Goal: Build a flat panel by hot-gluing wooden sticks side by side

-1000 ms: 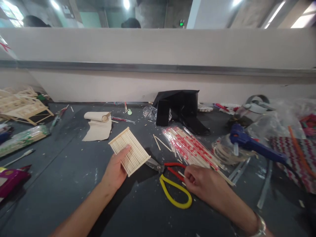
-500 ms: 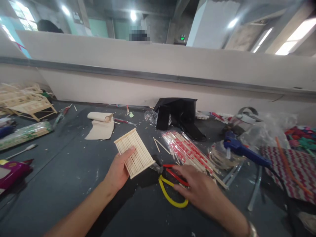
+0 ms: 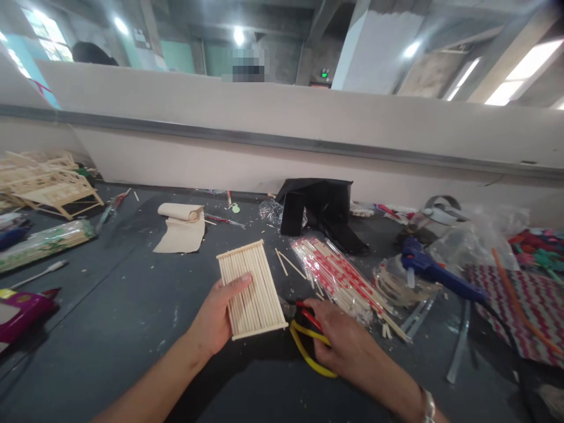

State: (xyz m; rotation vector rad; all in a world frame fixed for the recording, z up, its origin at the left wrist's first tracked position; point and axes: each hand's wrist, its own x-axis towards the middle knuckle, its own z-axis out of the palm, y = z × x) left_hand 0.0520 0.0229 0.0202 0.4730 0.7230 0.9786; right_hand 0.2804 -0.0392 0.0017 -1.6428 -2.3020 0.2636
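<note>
A small panel of pale wooden sticks (image 3: 259, 294), with a crosswise stick at its top and bottom ends, is in my left hand (image 3: 222, 311); the thumb lies on its face and the fingers are behind it. My right hand (image 3: 337, 338) is wrapped round the red and yellow handles of a pair of pliers (image 3: 308, 349). The pliers' metal head sits beside the panel's lower right corner, partly hidden. Two loose sticks (image 3: 291, 262) lie beyond the panel, near a plastic pack of sticks with red print (image 3: 339, 273).
At the right are a blue glue gun (image 3: 440, 276), clear glue sticks (image 3: 459, 346) and a striped cloth (image 3: 520, 299). Behind stands a black object (image 3: 317, 205). A cloth roll (image 3: 180, 226), wooden models (image 3: 55, 185) and a purple item (image 3: 26, 311) are on the left.
The panel has moved slightly right and nearer, and turned more upright. My right hand has closed round the pliers' handles, which it was only touching before.
</note>
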